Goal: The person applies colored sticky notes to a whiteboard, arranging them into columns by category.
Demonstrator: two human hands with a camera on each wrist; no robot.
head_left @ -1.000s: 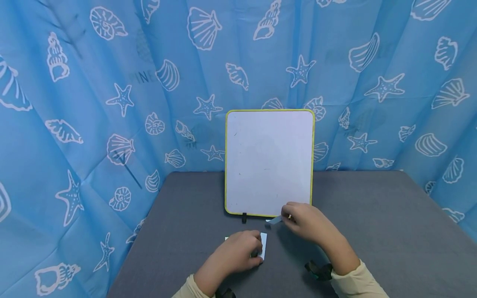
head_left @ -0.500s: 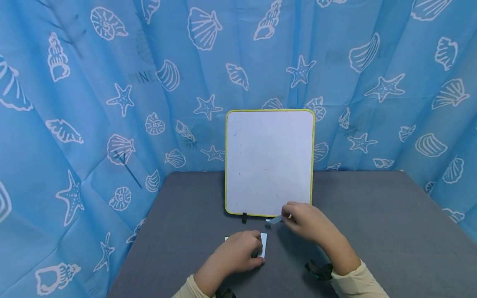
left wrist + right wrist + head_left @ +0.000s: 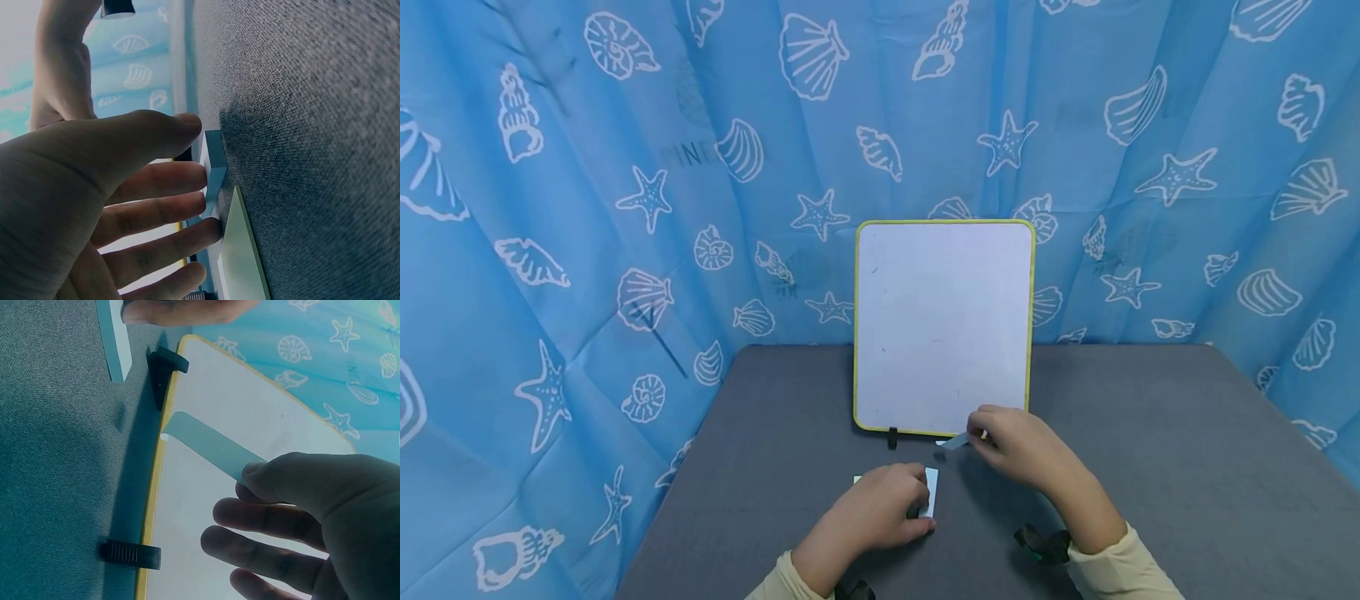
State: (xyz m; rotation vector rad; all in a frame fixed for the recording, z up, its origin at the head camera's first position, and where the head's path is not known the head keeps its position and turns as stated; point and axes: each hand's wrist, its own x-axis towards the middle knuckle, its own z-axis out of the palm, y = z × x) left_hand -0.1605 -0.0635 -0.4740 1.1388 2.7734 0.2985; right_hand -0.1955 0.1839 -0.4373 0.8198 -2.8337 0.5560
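In the head view my left hand (image 3: 876, 508) rests on a light blue pad of sticky notes (image 3: 931, 492) on the table. The left wrist view shows fairly straight, spread fingertips at the blue pad (image 3: 214, 162), with the thumb near its end. A pale green pad (image 3: 240, 250) lies beside it, mostly hidden by the hand in the head view. My right hand (image 3: 1011, 442) pinches a light blue sticky note (image 3: 212, 444) between thumb and forefinger, low in front of the whiteboard. Its free end curls over; the other right fingers stay loose and apart.
A yellow-edged whiteboard (image 3: 940, 325) stands upright at the back of the grey table (image 3: 1120, 417), on black clip feet (image 3: 131, 553). Behind it hangs a blue curtain (image 3: 805, 167) with white shell and starfish prints. A black strap (image 3: 1043, 546) sits at the right wrist.
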